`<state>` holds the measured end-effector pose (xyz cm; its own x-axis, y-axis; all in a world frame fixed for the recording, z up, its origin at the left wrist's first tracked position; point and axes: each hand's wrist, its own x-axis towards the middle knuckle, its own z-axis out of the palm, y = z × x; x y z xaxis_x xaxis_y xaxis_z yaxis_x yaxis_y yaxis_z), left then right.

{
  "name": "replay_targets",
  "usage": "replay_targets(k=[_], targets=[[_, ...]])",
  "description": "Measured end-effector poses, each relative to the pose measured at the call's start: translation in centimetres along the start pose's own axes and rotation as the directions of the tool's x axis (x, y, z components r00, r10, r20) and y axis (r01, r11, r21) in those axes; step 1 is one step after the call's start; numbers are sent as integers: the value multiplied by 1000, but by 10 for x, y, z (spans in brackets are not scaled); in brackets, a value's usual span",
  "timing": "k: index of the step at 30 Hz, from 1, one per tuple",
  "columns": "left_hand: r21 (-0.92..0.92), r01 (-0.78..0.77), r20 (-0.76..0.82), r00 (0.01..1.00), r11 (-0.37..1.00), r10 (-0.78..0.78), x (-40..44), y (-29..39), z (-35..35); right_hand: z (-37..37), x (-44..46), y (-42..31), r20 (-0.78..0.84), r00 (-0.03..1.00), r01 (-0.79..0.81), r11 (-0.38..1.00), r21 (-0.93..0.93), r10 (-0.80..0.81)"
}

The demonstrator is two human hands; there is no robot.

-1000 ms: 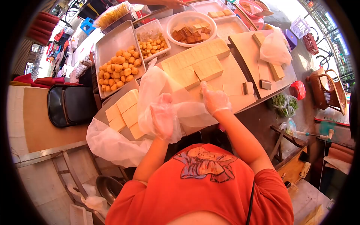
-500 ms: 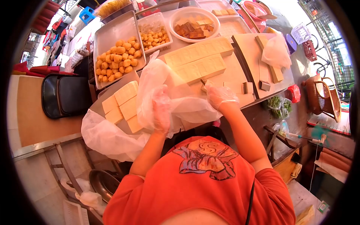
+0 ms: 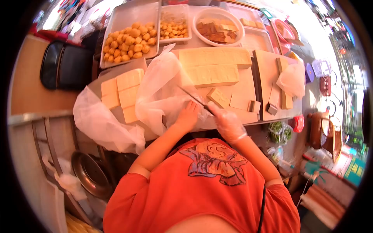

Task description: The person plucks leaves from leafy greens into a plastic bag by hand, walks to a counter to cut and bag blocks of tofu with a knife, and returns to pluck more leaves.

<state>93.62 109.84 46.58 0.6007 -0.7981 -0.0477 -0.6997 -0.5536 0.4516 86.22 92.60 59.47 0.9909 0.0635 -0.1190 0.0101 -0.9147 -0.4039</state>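
Note:
My right hand (image 3: 229, 125), in a clear plastic glove, grips a knife (image 3: 193, 97) by its dark handle; the thin blade points up and left over a bunched translucent white cloth (image 3: 157, 91). Just left of it, my left hand (image 3: 187, 116) rests at the cloth's lower edge with its fingers close together; what they hold, if anything, is hidden. Beyond the knife are long slabs of pale tofu (image 3: 213, 75). A small cut tofu block (image 3: 218, 98) lies tilted near the right hand, and several tofu blocks (image 3: 121, 91) sit at the left.
Along the back are a tray of round golden balls (image 3: 130, 42), a smaller tray of golden pieces (image 3: 175, 30), and a white bowl (image 3: 197, 34) with brown and pale pieces. At right lie a board (image 3: 266, 70) and a plastic bag (image 3: 292, 79). A black chair (image 3: 74, 66) stands left.
My right hand has drawn back toward my body, and the knife blade now shows clearly. My left hand has moved right, closer to it. The view has shifted, and the small tofu block is uncovered.

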Motion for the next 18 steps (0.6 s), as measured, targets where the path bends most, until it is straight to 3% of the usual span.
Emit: replay_targets(k=[1,4,7,8,9,10,11,12,14,15,17,18], targets=[[-13,25,74,997,1000,-24,-2,1,-5,24,1,14,-10,997,70,996,-59,-70],[69,18,-112,994,997,-11,-28,2,2,60,3,48,159,977,150,987,-51,-140],[-124,111,-16,993,986,-114,-58,24,-19,66,3,60,277,945,199,978,-70,-173],[-249,237,53,972,939,-231,-63,45,-46,70,-1,65,230,944,254,966,-43,-237],[-368,286,-71,940,885,-333,-78,59,-48,75,-6,69,182,932,319,948,-9,-312],[-380,333,-214,876,863,-433,-92,77,-59,64,-4,63,235,907,351,935,41,-351],[-385,387,-360,773,838,-522,-109,96,-69,47,-1,53,290,867,396,914,91,-404],[-405,441,-503,624,801,-598,-133,113,-70,40,-3,41,218,841,466,867,173,-496],[-445,555,-703,268,702,-658,-190,154,-74,28,-4,14,155,724,612,729,305,-673],[-420,674,-779,77,608,-623,-224,176,-74,26,-3,-2,154,628,691,637,342,-763],[-411,839,-867,-238,356,-439,-294,225,-69,56,4,-17,288,597,604,656,452,-749],[-484,849,-858,-414,212,-303,-328,256,-65,66,3,-35,263,539,639,592,491,-800]])
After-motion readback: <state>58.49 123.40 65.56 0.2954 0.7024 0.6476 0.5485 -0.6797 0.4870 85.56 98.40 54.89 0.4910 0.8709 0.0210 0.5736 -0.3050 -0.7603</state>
